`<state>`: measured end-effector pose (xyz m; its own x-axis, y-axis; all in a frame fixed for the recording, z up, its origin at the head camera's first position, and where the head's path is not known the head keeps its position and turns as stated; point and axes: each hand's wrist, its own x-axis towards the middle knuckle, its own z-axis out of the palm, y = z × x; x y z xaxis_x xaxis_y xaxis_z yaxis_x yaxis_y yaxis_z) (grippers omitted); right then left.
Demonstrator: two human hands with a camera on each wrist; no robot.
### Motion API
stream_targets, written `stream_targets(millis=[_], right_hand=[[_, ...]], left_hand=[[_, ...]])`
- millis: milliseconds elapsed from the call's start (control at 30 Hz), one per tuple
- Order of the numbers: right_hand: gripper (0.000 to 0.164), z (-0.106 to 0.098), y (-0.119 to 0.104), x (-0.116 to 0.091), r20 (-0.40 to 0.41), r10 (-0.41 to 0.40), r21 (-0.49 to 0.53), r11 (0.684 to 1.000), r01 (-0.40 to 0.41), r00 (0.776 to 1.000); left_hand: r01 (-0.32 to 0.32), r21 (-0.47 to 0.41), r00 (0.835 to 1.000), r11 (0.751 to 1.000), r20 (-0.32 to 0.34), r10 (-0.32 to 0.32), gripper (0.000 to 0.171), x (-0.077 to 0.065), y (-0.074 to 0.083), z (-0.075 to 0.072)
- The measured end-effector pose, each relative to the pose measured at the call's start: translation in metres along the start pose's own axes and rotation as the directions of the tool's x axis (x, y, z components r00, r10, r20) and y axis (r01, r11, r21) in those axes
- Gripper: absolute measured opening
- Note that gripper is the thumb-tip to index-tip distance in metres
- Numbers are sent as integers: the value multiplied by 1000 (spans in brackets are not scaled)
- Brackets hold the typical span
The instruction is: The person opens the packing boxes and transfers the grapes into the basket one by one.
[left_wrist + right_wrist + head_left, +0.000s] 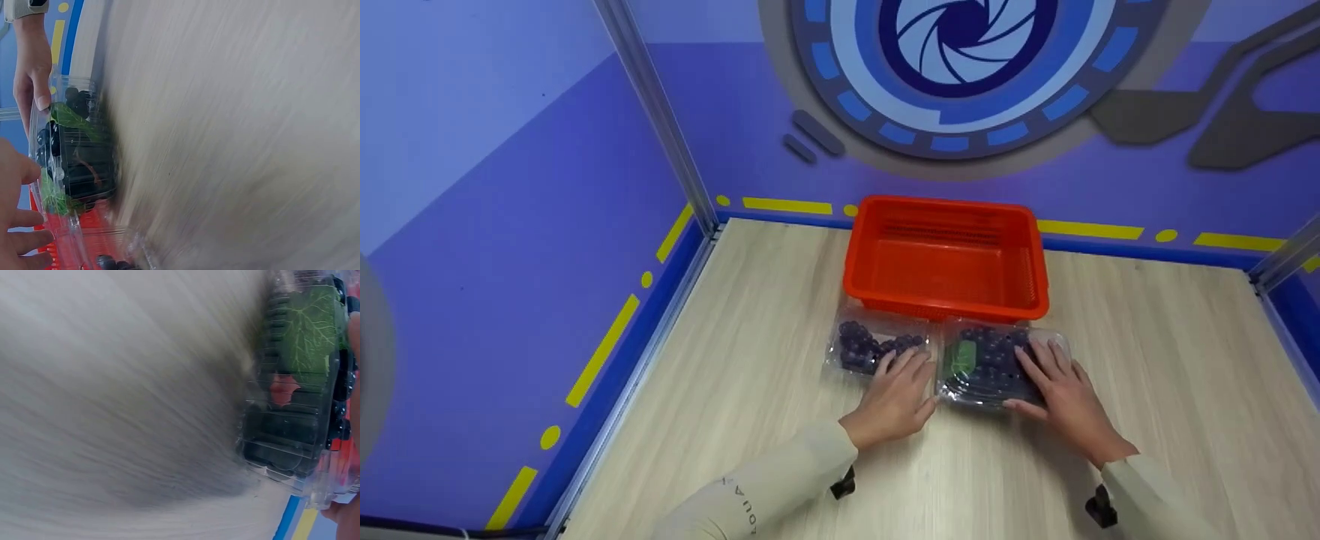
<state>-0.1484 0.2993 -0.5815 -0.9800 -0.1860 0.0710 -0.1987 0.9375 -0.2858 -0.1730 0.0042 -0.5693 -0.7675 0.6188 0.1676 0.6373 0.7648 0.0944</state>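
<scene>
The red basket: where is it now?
In the head view, the red basket sits slightly right of centre, on the table near the patterned wall, just beyond the left grape box and right grape box.

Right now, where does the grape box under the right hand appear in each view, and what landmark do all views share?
Head: the grape box lies right of centre, below the middle.
Left wrist: left side, around mid-height.
Right wrist: along the right side.
Shared landmark: the red basket, seen only partly from both wrists.
</scene>
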Motion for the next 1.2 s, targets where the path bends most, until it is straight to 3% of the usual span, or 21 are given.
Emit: stream_targets(millis=[433,833,1033,1200], right_hand=[[84,7,-3,-5,-74,-26,-46,999,23,997],[78,6,-5,-1,-94,-28,-72,997,22,995],[73,6,-4,1,-136,-63,-110,993,48,989],[73,4,-3,2,-125,-47,-106,994,34,991]], left_hand=[[-40,18,975,999,-220,43,34,-2,4,11],[-120,39,930,992,-344,126,19,0,9,19],[-160,31,913,987,-374,160,18,0,9,21],[-218,34,894,975,-393,214,19,2,11,22]])
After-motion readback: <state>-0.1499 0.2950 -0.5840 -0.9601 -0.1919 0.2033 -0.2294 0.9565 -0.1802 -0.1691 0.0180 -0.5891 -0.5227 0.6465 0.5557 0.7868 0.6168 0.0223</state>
